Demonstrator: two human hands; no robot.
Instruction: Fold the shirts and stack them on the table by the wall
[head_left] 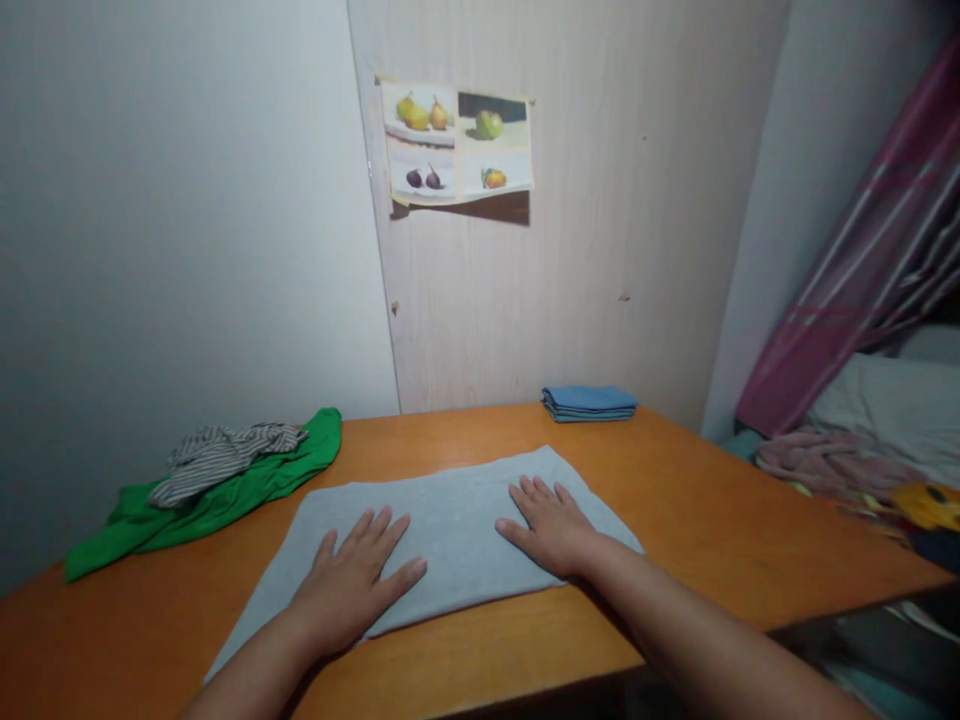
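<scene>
A light grey-blue cloth lies spread on the orange-brown table, longer from side to side than from front to back. On its left part my left hand rests palm down, fingers spread. My right hand lies flat on the right part of the cloth, its fingers also apart. Neither hand grips anything. Parts of the cloth's near edge are hidden under my left hand and wrist.
At the table's left are a green cloth and a grey-striped cloth lying on it. A folded blue stack of cloth sits at the back right. Beyond the right edge are a pink curtain and heaped bedding.
</scene>
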